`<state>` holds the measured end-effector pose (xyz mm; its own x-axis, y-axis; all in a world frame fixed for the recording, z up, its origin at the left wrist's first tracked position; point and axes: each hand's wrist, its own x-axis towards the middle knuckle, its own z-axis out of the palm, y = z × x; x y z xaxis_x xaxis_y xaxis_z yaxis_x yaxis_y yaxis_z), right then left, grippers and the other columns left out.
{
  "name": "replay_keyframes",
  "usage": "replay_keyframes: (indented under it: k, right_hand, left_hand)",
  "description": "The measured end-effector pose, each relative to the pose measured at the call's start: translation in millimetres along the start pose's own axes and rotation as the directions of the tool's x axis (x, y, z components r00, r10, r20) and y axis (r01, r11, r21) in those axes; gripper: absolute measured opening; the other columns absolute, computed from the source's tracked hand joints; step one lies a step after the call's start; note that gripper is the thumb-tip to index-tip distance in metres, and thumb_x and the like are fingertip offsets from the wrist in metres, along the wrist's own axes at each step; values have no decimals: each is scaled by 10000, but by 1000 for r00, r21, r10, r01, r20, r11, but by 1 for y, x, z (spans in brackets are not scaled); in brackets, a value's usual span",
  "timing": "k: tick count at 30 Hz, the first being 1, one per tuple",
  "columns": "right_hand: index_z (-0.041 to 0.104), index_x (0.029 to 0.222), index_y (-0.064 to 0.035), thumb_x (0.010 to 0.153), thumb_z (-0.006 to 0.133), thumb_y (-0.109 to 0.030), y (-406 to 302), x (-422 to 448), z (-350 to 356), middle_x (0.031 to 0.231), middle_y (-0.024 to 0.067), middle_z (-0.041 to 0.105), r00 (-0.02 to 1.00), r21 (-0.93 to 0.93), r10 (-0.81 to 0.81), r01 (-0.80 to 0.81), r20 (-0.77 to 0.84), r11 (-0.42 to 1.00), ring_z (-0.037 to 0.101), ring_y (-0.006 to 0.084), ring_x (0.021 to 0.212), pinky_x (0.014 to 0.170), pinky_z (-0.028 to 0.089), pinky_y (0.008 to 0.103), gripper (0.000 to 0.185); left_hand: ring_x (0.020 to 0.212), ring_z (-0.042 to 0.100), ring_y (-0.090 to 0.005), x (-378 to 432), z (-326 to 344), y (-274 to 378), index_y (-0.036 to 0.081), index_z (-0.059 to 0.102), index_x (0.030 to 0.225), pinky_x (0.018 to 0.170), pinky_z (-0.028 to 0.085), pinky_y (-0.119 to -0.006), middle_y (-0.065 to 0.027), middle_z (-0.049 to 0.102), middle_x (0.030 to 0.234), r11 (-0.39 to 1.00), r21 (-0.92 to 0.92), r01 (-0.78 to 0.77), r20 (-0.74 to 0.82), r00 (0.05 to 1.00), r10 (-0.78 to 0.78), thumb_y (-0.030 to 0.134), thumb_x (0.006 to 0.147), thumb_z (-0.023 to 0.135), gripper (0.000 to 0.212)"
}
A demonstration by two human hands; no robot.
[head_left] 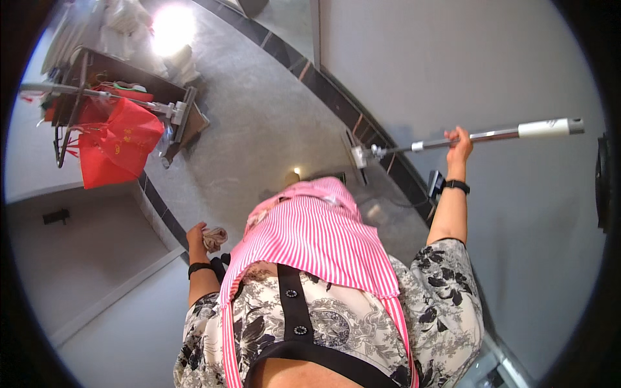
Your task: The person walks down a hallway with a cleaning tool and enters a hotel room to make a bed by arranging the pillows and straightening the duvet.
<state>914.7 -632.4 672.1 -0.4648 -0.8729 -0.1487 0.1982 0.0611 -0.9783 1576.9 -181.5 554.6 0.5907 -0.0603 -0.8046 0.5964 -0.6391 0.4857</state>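
Observation:
My right hand (458,145) is closed around the metal pole of a mop (492,135), held out to the right. Its white grip end (543,128) points to the right rim, and its narrow head (359,157) is at the floor beside the dark baseboard. Low on the left, my left hand (195,238) holds a bunched beige cloth (215,239). A pink-and-white striped apron (310,228) covers my front and hides part of the floor. Black bands circle both wrists.
At the upper left stands a dark-framed rack (126,68) with a red bag (121,145) and a second mop (177,112). A grey wall (485,63) rises on the right above a black tiled baseboard (335,102). A small black device (435,184) with a cable sits by my right wrist.

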Motion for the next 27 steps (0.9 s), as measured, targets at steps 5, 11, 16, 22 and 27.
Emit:
replay_keyframes:
  k: [5, 11, 16, 22, 27]
  right_hand:
    - [473, 593, -34, 722, 545, -21, -35, 9, 44, 528, 54, 452, 997, 15, -72, 72, 3, 997, 468, 189, 486, 548, 480, 349, 149]
    - [471, 631, -45, 716, 548, -10, -57, 3, 35, 518, 36, 424, 996, 28, -75, 74, 46, 997, 446, 156, 488, 537, 470, 346, 120]
    - [454, 631, -75, 732, 573, -42, -73, 16, 24, 550, 25, 427, 991, 20, -71, 69, 114, 997, 438, 143, 517, 567, 454, 339, 160]
    - [526, 682, -61, 724, 582, -96, -63, 40, 5, 619, 45, 536, 987, -105, -85, 71, -134, 992, 509, 154, 662, 659, 418, 302, 78]
    - [545, 627, -69, 696, 557, -197, -60, 57, 17, 640, 33, 574, 977, -483, -121, 22, -175, 876, 487, 140, 602, 599, 373, 287, 146]
  left_hand:
    - [561, 588, -294, -22, 23, 33, -62, 555, 754, 508, 483, -413, -157, 582, 690, 998, -43, 44, 32, 999, -43, 180, 767, 610, 248]
    - [564, 592, -292, -17, 5, 23, -49, 548, 766, 500, 485, -407, -147, 575, 693, 999, -27, 39, 50, 998, -37, 171, 768, 602, 226]
    - [522, 588, -303, 21, 16, 8, -29, 511, 762, 457, 483, -422, -148, 552, 677, 1000, 6, -22, 83, 996, 21, 197, 784, 594, 241]
    - [537, 595, -323, 38, 17, 7, -38, 497, 796, 481, 504, -437, -172, 560, 689, 996, -4, -84, 119, 989, 84, 209, 784, 590, 264]
    - [562, 588, -289, 8, 30, 2, -54, 541, 793, 513, 490, -410, -171, 584, 712, 997, -58, -54, -1, 999, 54, 148, 757, 614, 218]
